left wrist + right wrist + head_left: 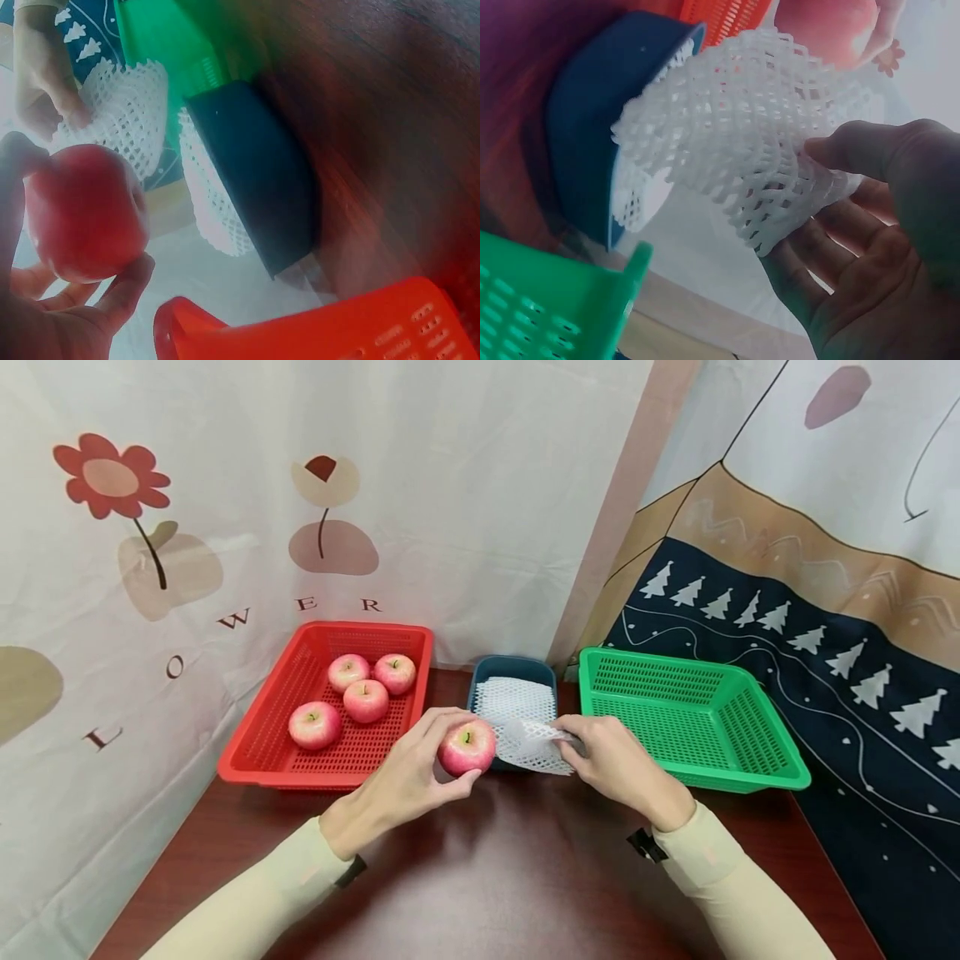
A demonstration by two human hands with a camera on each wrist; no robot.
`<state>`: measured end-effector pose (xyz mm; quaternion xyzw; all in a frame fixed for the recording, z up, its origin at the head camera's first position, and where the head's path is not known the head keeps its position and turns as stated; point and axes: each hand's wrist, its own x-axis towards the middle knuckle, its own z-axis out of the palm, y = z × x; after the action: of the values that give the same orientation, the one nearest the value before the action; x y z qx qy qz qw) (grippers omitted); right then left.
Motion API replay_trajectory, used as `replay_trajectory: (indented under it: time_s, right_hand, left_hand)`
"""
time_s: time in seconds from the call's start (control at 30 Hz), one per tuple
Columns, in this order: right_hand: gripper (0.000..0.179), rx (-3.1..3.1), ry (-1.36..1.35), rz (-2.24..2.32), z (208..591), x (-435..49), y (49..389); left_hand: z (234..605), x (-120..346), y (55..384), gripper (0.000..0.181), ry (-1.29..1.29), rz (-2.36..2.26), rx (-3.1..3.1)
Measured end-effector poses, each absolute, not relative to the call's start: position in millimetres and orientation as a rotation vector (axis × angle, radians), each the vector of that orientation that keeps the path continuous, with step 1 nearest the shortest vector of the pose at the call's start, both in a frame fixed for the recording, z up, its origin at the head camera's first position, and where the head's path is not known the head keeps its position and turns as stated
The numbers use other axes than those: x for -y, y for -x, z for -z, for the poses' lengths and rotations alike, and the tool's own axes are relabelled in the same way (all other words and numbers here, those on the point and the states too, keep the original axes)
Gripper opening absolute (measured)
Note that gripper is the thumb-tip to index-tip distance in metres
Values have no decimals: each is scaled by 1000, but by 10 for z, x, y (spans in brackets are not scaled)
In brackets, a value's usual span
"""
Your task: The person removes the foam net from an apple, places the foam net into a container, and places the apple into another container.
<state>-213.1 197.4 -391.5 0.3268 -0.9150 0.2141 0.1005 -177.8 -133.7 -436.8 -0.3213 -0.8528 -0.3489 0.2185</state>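
Note:
My left hand (411,770) grips a red-and-yellow apple (467,748), thumb below and fingers over its far side, in front of the small dark blue bin. In the left wrist view the apple (88,214) sits between thumb and fingertips. My right hand (609,758) pinches a white foam net sleeve (534,743) by one end, its other end pointing toward the apple. The right wrist view shows the net sleeve (727,127) flattened, with the thumb on top and fingers beneath. More white foam nets (513,697) lie in the dark blue bin (517,667).
A red basket (258,727) at left holds several apples (366,701). At right stands a green basket (693,718) with slotted walls. All three containers stand on a dark reddish wooden table (480,877), before a printed curtain (465,510).

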Motion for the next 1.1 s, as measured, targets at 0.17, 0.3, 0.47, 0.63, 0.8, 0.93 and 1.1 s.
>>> replay_trajectory:
  time_s: [0.17,0.3,0.47,0.63,0.8,0.93,1.1]
  right_hand:
    - [22,2720,-934,-604,3762,-1952,2304]
    - [20,2723,-884,-563,3632,-1880,2475]
    - [17,2715,-801,-538,3496,-1702,2690]
    - [16,2705,-711,-512,3435,-1480,2902]
    - [13,2701,-623,-460,3529,-1290,3132]
    - [11,2703,-577,-401,3644,-1175,3279]
    - [8,2724,-557,-318,3811,-1075,3427]
  left_hand:
    - [4340,1389,1765,74,855,962,2389]
    - [4339,1406,1755,75,839,956,2397]
    - [4341,1419,1747,75,836,945,2390]
    - [4327,1421,1738,74,835,938,2401]
    - [4319,1415,1717,75,832,936,2408]
    - [4315,1410,1698,75,828,935,2416]
    - [4309,1404,1692,76,836,933,2403]
